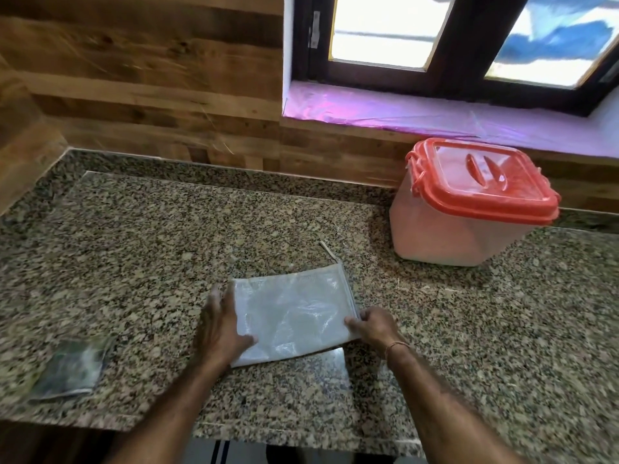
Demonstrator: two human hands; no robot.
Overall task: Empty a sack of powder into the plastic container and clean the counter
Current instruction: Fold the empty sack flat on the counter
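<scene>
A flat, folded white woven sack (294,309) lies on the speckled granite counter (167,236) near its front edge. My left hand (222,324) presses flat on the sack's left side with the fingers spread. At the sack's right edge my right hand (373,324) pinches the fabric. A loose string (326,249) trails from the sack's far corner. The translucent plastic container (469,209) stands at the back right, with its red lid (485,177) on. Whitish powder shows through its walls.
A small dark plastic packet (72,368) lies at the front left of the counter. A wood-panelled wall (140,78) runs behind, and a window with a purple-covered sill (402,112) sits above the container. The counter's front edge (301,437) is just below my forearms.
</scene>
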